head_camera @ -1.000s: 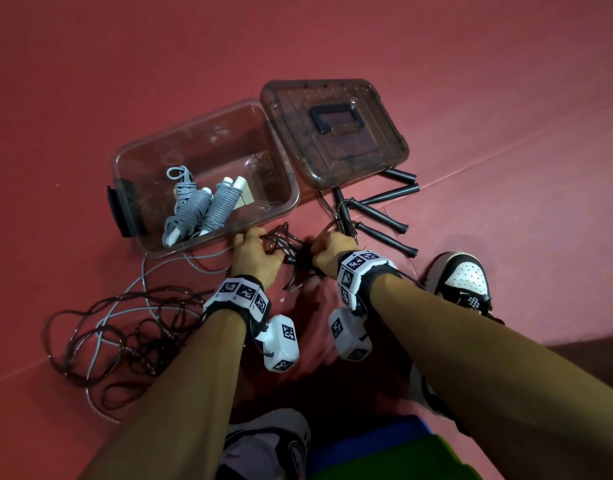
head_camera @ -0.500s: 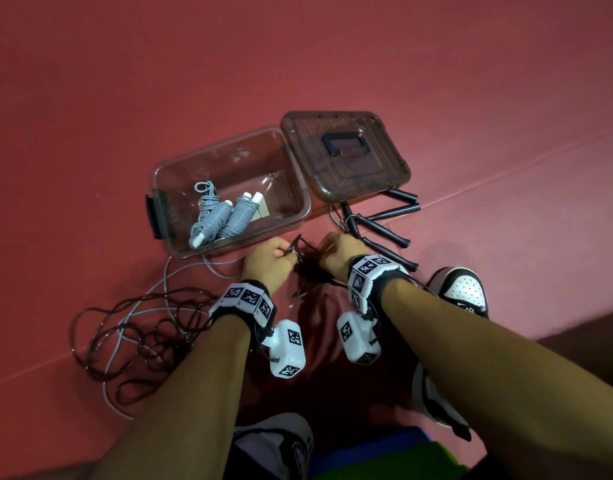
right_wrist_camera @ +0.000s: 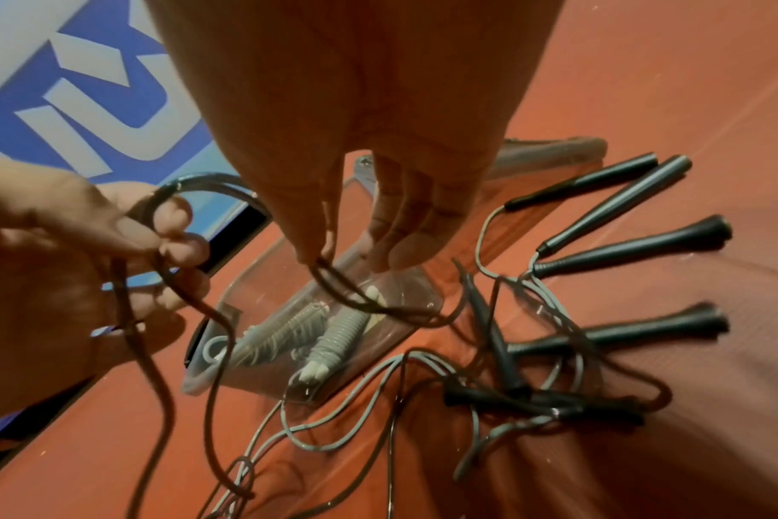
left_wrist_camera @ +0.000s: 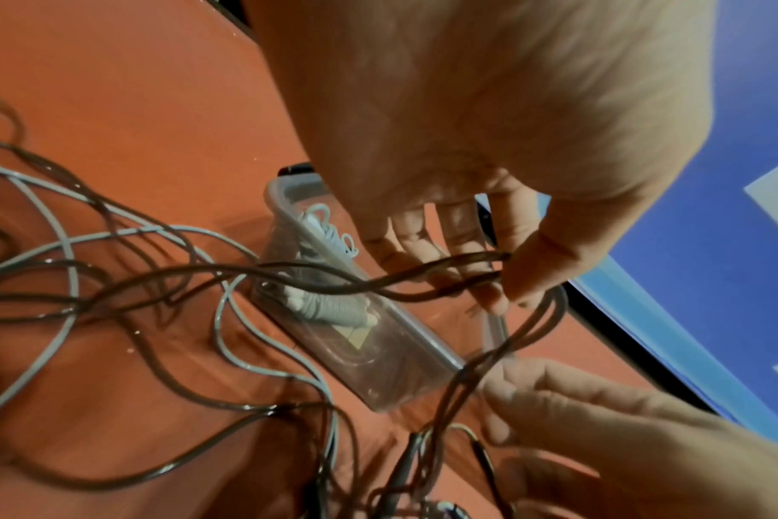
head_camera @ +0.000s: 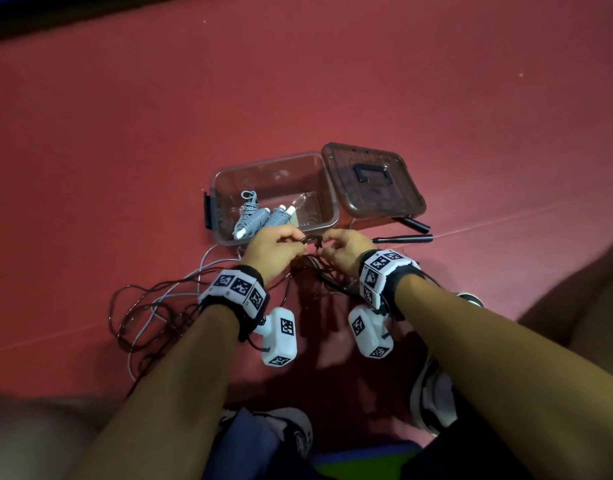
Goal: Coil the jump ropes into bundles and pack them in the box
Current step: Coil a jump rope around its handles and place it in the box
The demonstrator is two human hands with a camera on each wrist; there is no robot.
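Note:
A dark brown jump rope runs between my two hands just in front of the clear box. My left hand pinches a doubled loop of it between thumb and fingers. My right hand pinches the same rope with thumb and forefinger. The rest of the rope trails down to a tangle on the floor at the left. Inside the box lies a coiled grey rope bundle with white handle ends.
The box's brown lid lies open to its right. Black rope handles lie on the red floor beyond my right hand. A loose grey rope mixes with the dark tangle. My shoes are close below.
Both hands have lifted off the tangle by the box's front edge and now hold a loop of dark rope between them. The head view has pulled back.

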